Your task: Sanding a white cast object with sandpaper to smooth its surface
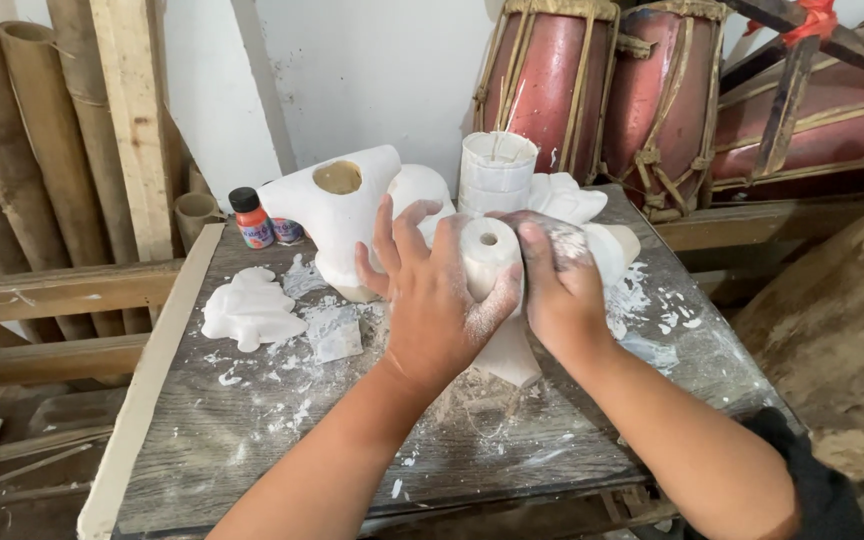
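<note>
Both hands on white plaster cast (492,262), mid-worktop (252,440). Left hand (430,300) fingers spread, cupping side; right hand (560,285) curled round far side. Judgement: keep grip even, support narrow base, avoid squeezing hollow neck; dust makes it slippery.

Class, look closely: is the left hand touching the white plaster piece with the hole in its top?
Touching. The head view shows the left hand wrapped around the plaster piece, thumb pressed against its side, no gap visible.
</note>
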